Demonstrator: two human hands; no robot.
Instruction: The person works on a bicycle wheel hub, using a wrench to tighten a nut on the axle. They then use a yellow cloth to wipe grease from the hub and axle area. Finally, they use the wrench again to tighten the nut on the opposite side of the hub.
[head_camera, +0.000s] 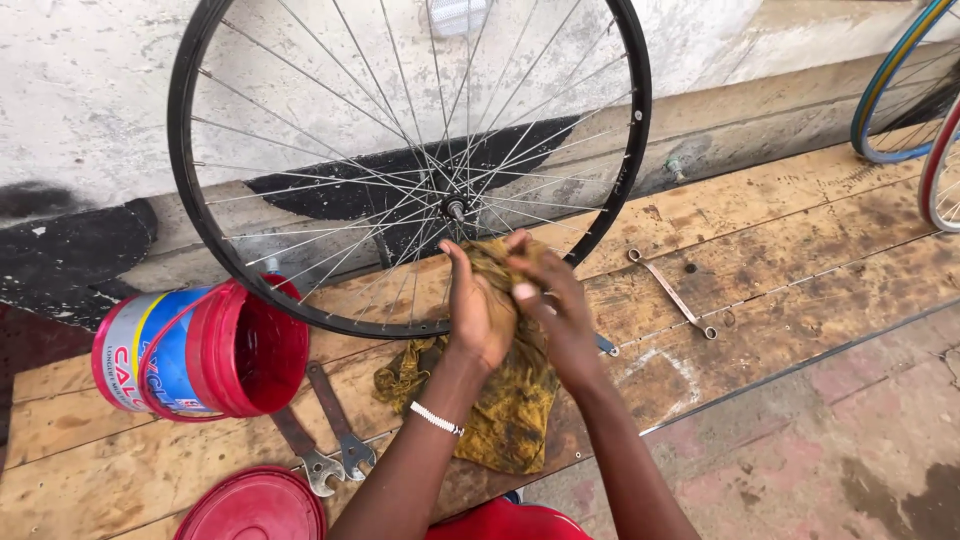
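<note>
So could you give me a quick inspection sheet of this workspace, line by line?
Surface: worn, stained wooden plank platform.
Job's things: dirty yellow-brown cloth rag; black spoked bicycle wheel rim upright against the wall.
Clutter: red plastic bucket on its side; round red lid; two rusty open-ended spanners; slim silver ring spanner.
Grippers: left hand and right hand both clasp the rag.
Cables: nothing seen.
Surroundings: flaking white and black wall; two coloured wheel rims at the right edge; reddish paved ground.

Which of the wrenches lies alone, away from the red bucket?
The slim silver wrench right of the hands; the two dark wrenches lie together beside the red bucket.
</note>
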